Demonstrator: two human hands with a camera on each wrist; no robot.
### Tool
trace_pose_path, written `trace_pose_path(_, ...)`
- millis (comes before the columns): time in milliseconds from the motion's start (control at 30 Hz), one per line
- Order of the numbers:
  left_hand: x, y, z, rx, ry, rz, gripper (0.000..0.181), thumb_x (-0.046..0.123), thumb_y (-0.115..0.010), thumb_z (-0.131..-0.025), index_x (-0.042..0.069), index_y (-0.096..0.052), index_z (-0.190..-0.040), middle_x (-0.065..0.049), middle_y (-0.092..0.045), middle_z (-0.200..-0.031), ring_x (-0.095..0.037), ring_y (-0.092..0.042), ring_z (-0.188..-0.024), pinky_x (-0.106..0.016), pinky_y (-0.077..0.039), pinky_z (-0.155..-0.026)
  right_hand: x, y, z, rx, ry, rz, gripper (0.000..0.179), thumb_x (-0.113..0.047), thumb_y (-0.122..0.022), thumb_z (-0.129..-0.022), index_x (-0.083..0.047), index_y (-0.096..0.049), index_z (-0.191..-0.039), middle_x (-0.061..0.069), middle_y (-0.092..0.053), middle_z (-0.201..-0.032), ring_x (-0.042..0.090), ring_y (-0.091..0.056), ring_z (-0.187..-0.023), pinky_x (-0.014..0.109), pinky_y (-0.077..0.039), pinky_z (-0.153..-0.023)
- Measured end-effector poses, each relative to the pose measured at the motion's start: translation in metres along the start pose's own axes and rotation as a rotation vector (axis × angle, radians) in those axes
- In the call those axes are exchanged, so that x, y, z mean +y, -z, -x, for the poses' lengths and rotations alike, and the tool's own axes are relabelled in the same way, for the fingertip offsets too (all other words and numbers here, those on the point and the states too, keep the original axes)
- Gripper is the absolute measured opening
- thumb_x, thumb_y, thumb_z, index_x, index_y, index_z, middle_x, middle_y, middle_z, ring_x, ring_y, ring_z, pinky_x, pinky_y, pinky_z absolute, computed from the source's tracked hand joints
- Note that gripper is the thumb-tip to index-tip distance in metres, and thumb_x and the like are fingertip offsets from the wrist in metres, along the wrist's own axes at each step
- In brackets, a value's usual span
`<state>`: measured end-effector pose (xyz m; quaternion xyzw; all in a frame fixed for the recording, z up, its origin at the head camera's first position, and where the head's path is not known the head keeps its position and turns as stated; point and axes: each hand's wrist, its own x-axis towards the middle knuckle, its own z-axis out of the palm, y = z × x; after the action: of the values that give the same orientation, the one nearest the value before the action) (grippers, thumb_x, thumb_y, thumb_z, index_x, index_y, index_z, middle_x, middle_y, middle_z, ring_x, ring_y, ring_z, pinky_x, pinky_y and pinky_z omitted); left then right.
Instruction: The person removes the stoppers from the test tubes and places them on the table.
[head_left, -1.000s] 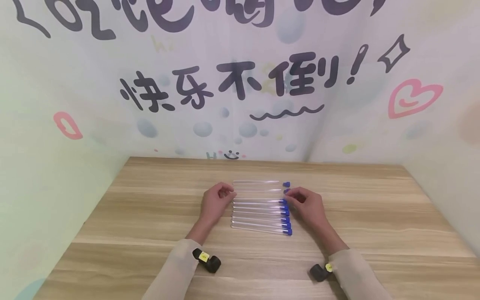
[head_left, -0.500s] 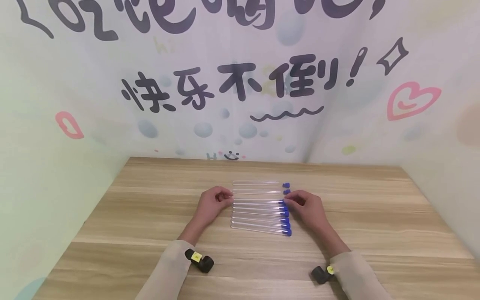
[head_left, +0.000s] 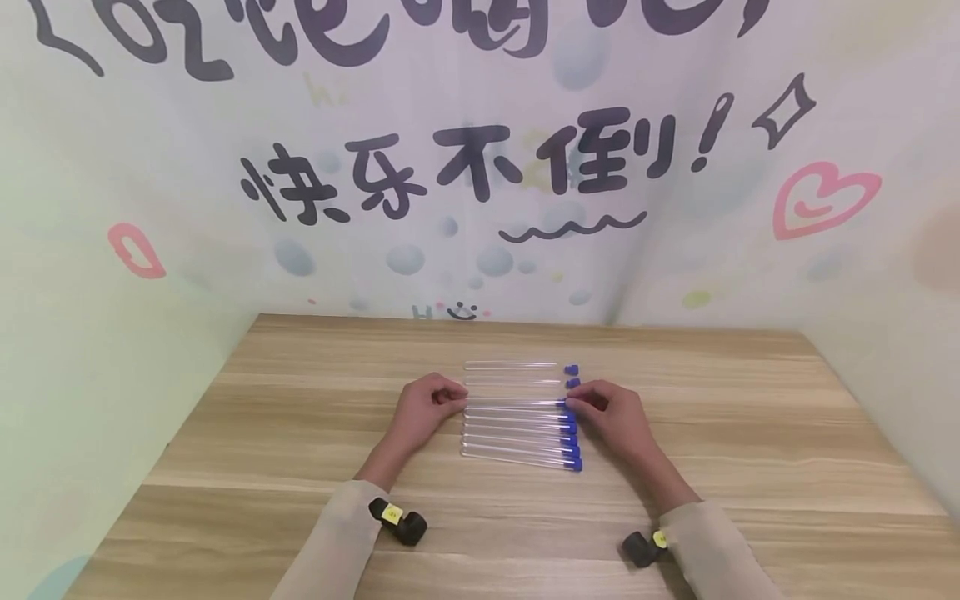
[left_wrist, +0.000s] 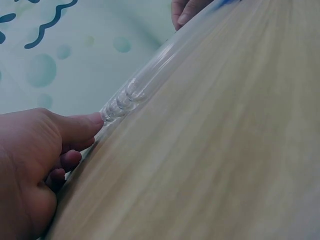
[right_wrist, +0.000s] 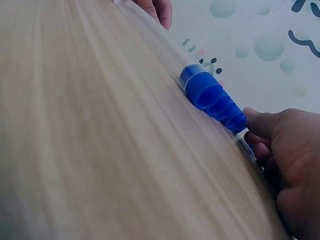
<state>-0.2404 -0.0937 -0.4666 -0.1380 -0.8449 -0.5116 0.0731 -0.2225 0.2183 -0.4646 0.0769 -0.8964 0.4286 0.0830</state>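
Several clear test tubes (head_left: 517,429) with blue caps lie side by side in a row on the wooden table. My left hand (head_left: 426,421) is at their rounded ends, thumb and fingertips pinching the end of the farthest capped test tube (head_left: 517,401). At the other end, my right hand (head_left: 615,417) pinches that tube's blue cap (head_left: 562,402). In the right wrist view, the caps (right_wrist: 207,92) line up from the thumb tip toward the near side. The left wrist view has the thumb against the rounded tube ends (left_wrist: 122,102).
Beyond the row lie two uncapped test tubes, a farther one (head_left: 510,365) and a nearer one (head_left: 513,383). Each has a loose blue cap, the farther cap (head_left: 572,369) and the nearer cap (head_left: 573,383), off its right end. A printed cloth (head_left: 465,250) rises behind the table (head_left: 337,358).
My left hand has shifted a little left and nearer, from beside the nearer uncapped tube to the capped row. My right hand has come slightly nearer, from the loose cap to the row's farthest cap.
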Motion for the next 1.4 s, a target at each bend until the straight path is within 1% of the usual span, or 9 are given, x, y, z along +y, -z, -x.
trace_pose_path(300, -0.0003, -0.0023, -0.0005, -0.024, 0.001, -0.068, 0.011, 0.007, -0.077, -0.079, 0.012, -0.074, -0.088, 0.005, -0.062, -0.082, -0.012, -0.054, -0.072, -0.028, -0.047, -0.066, 0.0009, 0.0054, -0.0008, -0.049, 0.075, 0.013, 0.013, -0.018, -0.075, -0.083, -0.015, -0.072, -0.096, -0.004, -0.064, -0.083, 0.016, -0.053, -0.072, 0.026, -0.044, -0.062)
trace_pose_path(467, -0.0005, -0.0024, -0.0020, -0.022, -0.007, -0.094, 0.011, 0.007, -0.077, -0.079, 0.012, -0.075, -0.088, 0.005, -0.061, -0.082, -0.012, -0.054, -0.073, -0.028, -0.047, -0.067, 0.0030, 0.0068, -0.0026, -0.060, 0.123, 0.042, 0.017, -0.013, -0.075, -0.082, -0.014, -0.072, -0.099, -0.006, -0.062, -0.081, 0.015, -0.053, -0.070, 0.026, -0.044, -0.061)
trace_pose_path(667, 0.0016, -0.0002, -0.0023, -0.014, -0.020, -0.111, 0.011, 0.007, -0.077, -0.079, 0.011, -0.075, -0.088, 0.004, -0.062, -0.083, -0.012, -0.055, -0.073, -0.029, -0.047, -0.067, 0.0043, 0.0052, -0.0043, -0.075, 0.139, 0.068, 0.019, -0.012, -0.075, -0.083, -0.013, -0.071, -0.102, -0.006, -0.060, -0.079, 0.014, -0.052, -0.070, 0.025, -0.043, -0.060)
trace_pose_path(867, 0.0021, -0.0012, -0.0008, -0.019, -0.014, -0.084, 0.011, 0.008, -0.078, -0.079, 0.013, -0.075, -0.088, 0.005, -0.062, -0.082, -0.011, -0.055, -0.072, -0.028, -0.047, -0.066, 0.0053, 0.0058, -0.0022, -0.063, 0.144, 0.055, 0.016, -0.013, -0.073, -0.084, -0.014, -0.071, -0.100, -0.005, -0.061, -0.080, 0.015, -0.052, -0.070, 0.026, -0.043, -0.062)
trace_pose_path(1000, 0.0018, -0.0022, 0.0002, 0.001, -0.030, -0.033, 0.011, 0.008, -0.077, -0.080, 0.011, -0.074, -0.090, 0.004, -0.064, -0.083, -0.012, -0.055, -0.071, -0.027, -0.047, -0.065, 0.0063, 0.0065, -0.0011, -0.047, 0.165, 0.034, 0.017, -0.014, -0.073, -0.085, -0.016, -0.070, -0.101, -0.006, -0.062, -0.083, 0.014, -0.055, -0.073, 0.026, -0.045, -0.065)
trace_pose_path(1133, 0.0036, -0.0017, 0.0016, 0.019, -0.011, 0.005, 0.014, 0.008, -0.076, -0.080, 0.012, -0.072, -0.093, 0.004, -0.063, -0.082, -0.013, -0.055, -0.071, -0.027, -0.046, -0.064, 0.0059, 0.0057, -0.0001, -0.034, 0.173, 0.011, 0.018, -0.014, -0.072, -0.086, -0.017, -0.069, -0.103, -0.005, -0.064, -0.089, 0.013, -0.058, -0.077, 0.027, -0.048, -0.068)
trace_pose_path(1233, 0.0058, -0.0009, 0.0019, 0.022, 0.004, 0.018, 0.015, 0.008, -0.075, -0.082, 0.012, -0.072, -0.095, 0.004, -0.062, -0.081, -0.014, -0.054, -0.071, -0.026, -0.045, -0.063, 0.0054, 0.0050, 0.0003, -0.031, 0.160, -0.021, 0.018, -0.015, -0.071, -0.087, -0.017, -0.068, -0.106, -0.003, -0.065, -0.093, 0.013, -0.060, -0.080, 0.029, -0.050, -0.071)
trace_pose_path(1400, 0.0074, -0.0010, 0.0011, 0.030, -0.009, 0.051, 0.015, 0.007, -0.074, -0.083, 0.012, -0.072, -0.097, 0.002, -0.060, -0.080, -0.016, -0.052, -0.071, -0.027, -0.044, -0.063, 0.0049, 0.0063, 0.0002, -0.030, 0.115, -0.087, 0.019, -0.019, -0.068, -0.090, -0.016, -0.067, -0.108, 0.000, -0.066, -0.098, 0.015, -0.063, -0.083, 0.029, -0.051, -0.073)
